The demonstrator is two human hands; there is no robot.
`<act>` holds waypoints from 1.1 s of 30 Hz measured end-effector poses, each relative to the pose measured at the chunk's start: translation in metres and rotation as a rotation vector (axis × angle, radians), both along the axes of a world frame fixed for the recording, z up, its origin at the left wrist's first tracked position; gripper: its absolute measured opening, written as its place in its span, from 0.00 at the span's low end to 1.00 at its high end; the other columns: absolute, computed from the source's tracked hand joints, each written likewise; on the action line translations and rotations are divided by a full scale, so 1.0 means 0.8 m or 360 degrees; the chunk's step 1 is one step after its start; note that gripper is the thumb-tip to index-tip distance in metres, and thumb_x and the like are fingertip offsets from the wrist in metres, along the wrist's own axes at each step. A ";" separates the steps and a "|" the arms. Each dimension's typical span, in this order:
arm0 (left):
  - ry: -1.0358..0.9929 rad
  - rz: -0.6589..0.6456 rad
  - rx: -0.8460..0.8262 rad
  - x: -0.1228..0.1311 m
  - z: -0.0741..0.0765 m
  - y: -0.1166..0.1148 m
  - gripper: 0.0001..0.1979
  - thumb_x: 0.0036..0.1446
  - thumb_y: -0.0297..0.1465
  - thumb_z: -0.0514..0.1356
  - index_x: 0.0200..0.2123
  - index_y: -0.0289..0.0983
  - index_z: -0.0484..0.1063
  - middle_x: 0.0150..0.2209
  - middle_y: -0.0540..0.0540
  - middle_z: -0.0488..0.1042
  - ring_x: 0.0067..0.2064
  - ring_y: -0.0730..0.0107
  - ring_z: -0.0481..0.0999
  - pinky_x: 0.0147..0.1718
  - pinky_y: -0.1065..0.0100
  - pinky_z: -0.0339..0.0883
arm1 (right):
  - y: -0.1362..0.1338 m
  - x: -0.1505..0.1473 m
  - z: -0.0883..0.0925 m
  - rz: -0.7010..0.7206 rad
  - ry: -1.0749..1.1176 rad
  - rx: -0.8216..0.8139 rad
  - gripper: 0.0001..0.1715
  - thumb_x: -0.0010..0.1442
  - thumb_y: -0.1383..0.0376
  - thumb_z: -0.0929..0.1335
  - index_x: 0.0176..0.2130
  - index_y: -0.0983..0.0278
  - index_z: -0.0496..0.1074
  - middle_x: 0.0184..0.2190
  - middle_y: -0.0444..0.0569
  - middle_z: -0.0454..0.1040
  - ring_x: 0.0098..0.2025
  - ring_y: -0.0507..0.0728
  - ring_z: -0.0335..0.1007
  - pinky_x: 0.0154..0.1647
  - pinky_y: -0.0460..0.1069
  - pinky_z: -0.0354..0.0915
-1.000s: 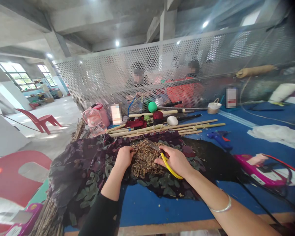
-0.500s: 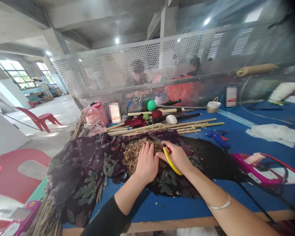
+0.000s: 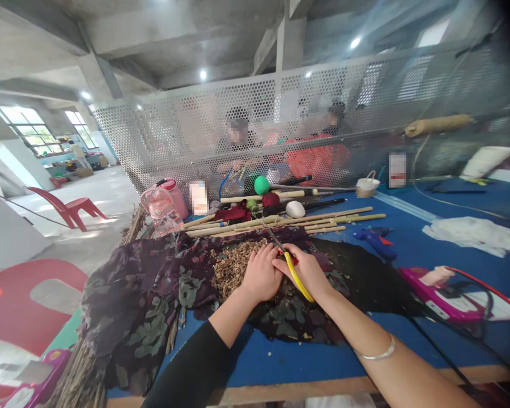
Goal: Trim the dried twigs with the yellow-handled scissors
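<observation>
Since the earliest frame, the left hand [image 3: 262, 276] has been moved from the left edge of the loose heap of dry, brown, crumbled plant bits [image 3: 232, 269] onto its right part, and since the frame after that it has been brought slightly closer to the right hand [image 3: 308, 273]. The metal scissors with yellow handles [image 3: 298, 277] have been shifted too: their tip, earlier held over the heap, is now pointed beyond its far edge, in front of the thin, pale tan canes [image 3: 280, 220]. The scissors are held in the right hand, with the fingers closed about the handles; how far the blades are parted cannot be told. The left hand is laid palm down over the plant bits, its fingers extended and kept together; whether anything is gripped beneath it cannot be told, as the palm is hidden. The heap is borne by a dark purple and black cloth with grey-green leaf shapes [image 3: 144, 309], which is spread over the blue tabletop [image 3: 276, 362]. Among the containers, a small, round, white-and-tan basket with a raised handle [image 3: 368, 187] is seen at the far side, its contents hidden. A pink, rounded bag with a clear lower part [image 3: 164, 211] is set beside the canes, in front of a pink cylindrical container [image 3: 176, 195]; what is held in either cannot be made out.
</observation>
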State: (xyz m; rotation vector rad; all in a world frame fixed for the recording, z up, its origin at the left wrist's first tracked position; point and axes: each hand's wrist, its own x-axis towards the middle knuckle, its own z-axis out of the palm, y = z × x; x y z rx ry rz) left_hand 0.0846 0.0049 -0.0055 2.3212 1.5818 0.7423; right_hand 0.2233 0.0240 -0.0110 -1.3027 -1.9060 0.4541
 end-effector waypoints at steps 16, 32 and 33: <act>-0.0091 0.0849 -0.0199 -0.176 0.004 -0.007 0.11 0.51 0.36 0.58 0.34 0.37 0.76 0.34 0.43 0.78 0.37 0.64 0.75 0.38 0.67 0.64 | -0.004 -0.001 0.001 -0.0018 -0.0022 -0.0061 0.26 0.52 0.53 0.65 0.46 0.66 0.66 0.31 0.51 0.75 0.29 0.55 0.70 0.30 0.46 0.63; -0.0089 0.0730 -0.0253 -0.150 -0.008 -0.003 0.09 0.51 0.32 0.58 0.33 0.37 0.76 0.36 0.45 0.78 0.39 0.65 0.74 0.41 0.66 0.63 | -0.005 -0.002 0.004 0.0020 -0.0085 -0.0012 0.24 0.53 0.53 0.64 0.45 0.65 0.67 0.25 0.48 0.73 0.26 0.55 0.68 0.29 0.47 0.61; -0.0109 0.0744 -0.0222 -0.150 -0.008 -0.003 0.09 0.52 0.32 0.57 0.33 0.37 0.76 0.36 0.45 0.77 0.39 0.65 0.74 0.41 0.67 0.64 | -0.005 -0.002 0.004 0.0021 -0.0086 -0.0011 0.24 0.53 0.53 0.64 0.45 0.65 0.67 0.25 0.48 0.73 0.26 0.55 0.68 0.28 0.47 0.61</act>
